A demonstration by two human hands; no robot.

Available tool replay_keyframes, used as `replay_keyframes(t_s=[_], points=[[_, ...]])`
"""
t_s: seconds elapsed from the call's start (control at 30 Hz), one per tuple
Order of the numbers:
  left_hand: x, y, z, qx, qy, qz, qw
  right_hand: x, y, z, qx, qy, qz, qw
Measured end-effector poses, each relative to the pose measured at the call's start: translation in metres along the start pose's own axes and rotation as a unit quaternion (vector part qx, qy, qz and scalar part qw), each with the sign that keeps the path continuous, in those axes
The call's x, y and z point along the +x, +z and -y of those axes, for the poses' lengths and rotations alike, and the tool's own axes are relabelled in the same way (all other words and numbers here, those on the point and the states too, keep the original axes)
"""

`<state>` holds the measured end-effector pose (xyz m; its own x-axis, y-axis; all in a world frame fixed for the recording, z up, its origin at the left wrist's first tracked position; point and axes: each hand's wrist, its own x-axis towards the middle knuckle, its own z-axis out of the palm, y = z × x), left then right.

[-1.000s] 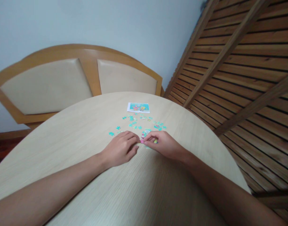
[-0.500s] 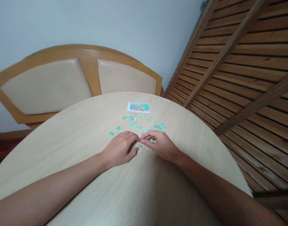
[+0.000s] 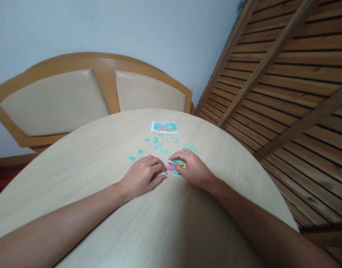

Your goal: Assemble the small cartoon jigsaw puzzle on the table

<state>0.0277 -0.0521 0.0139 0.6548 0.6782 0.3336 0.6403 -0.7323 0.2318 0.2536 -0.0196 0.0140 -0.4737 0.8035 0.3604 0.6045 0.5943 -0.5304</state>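
Note:
A partly joined jigsaw puzzle [image 3: 170,167] with pink, yellow and teal printing lies flat on the round table [image 3: 109,230], between my two hands. At its left edge is my left hand [image 3: 145,174], palm down, thumb apart from the curved fingers; the fingertips seem to touch the edge pieces. My right hand [image 3: 195,168] arches over the puzzle's right side, its thumb and fingers parted with no piece visible between them. That hand hides part of the upper and right side of the puzzle.
Several loose teal jigsaw pieces [image 3: 157,146] are scattered beyond my hands. Behind them lies a small picture sheet [image 3: 164,127] with cartoon figures. A padded wooden bench back [image 3: 111,89] stands past the table, and a slatted wooden panel [image 3: 271,85] slants along the right.
My right hand's fingers have parted from a pinch near the left hand and shifted slightly right, uncovering the pink part of the puzzle. My left hand has hardly moved.

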Motion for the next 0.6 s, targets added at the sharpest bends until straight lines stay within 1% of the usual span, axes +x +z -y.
replay_keyframes(t_s=[0.2,0.3,0.4,0.6], points=[[0.0006,-0.0013,0.0013,-0.006,0.022,-0.005,1.0,-0.0015,0.002,-0.0037,-0.017,-0.015,0.021,1.0],[0.0013,-0.0023,0.0013,-0.004,0.022,0.001,1.0,-0.0017,0.0022,-0.0044,-0.017,-0.018,0.027,0.999],[0.0018,-0.0023,0.0007,-0.002,0.02,0.006,1.0,-0.0015,0.0029,-0.0052,-0.014,-0.035,0.029,0.999],[0.0041,-0.0016,-0.001,-0.008,0.025,0.0,1.0,-0.0016,0.0047,-0.0054,-0.01,-0.058,0.033,0.998]])
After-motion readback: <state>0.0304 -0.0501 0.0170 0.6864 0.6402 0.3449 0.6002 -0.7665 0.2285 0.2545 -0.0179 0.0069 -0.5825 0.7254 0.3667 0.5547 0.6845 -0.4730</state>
